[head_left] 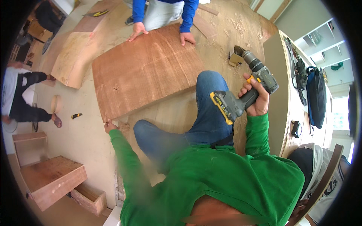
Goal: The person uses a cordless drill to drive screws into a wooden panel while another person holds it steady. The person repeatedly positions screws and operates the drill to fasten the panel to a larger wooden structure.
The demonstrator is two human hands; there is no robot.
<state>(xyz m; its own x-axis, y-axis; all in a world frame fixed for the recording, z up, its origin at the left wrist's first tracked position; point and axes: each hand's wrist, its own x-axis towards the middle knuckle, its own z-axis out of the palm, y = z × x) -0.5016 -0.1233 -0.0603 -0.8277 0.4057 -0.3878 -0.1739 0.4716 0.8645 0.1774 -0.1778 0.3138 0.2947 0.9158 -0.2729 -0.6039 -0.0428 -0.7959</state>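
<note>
My right hand (258,98) is wrapped round the handle of a grey and yellow cordless drill (264,77), raised to the right of my knee with its chuck pointing away from me. A large reddish-brown wooden panel (147,69) lies in front of me. At its near left corner my left hand (109,126) is closed on the edge, with some of the fingers hidden. Across from me, a co-worker in blue sleeves rests the left-side hand (138,31) and the right-side hand (187,38) on the panel's far edge.
A small open box (236,56) stands on the floor beyond the drill. To the left lie a utility knife (76,116), a tape roll (56,103) and wooden boards (73,56). Wooden drawer boxes (52,177) stand lower left; a cabinet (277,113) borders the right. Another person sits left.
</note>
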